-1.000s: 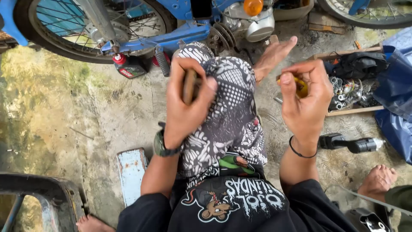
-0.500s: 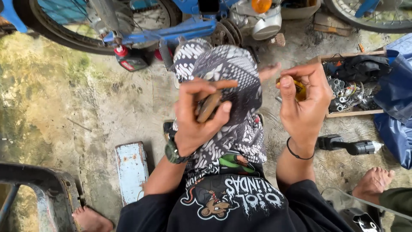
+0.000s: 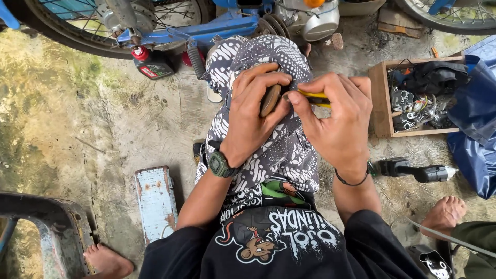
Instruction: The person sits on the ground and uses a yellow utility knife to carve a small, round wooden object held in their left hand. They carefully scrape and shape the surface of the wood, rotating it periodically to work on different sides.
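Note:
My left hand (image 3: 256,111) grips a small round brown metal part (image 3: 269,99) edge-on, above my knee in patterned black-and-white cloth (image 3: 268,62). My right hand (image 3: 336,116) holds a thin yellow-handled tool (image 3: 315,97) whose tip meets the round part. Both hands touch at the middle of the view. A green watch (image 3: 221,164) sits on my left wrist and a dark band (image 3: 351,181) on my right.
A blue motorbike (image 3: 206,23) stands ahead, with a red-capped bottle (image 3: 150,62) under it. A wooden box of metal parts (image 3: 413,101) lies right, beside a blue bag (image 3: 478,103). A power tool (image 3: 413,170) and another person's bare foot (image 3: 447,214) are near. A pale blue block (image 3: 155,201) lies left.
My hands came together: the right hand moved left with the yellow tool to the round part, and the left hand turned the part edge-on. The view shifted slightly.

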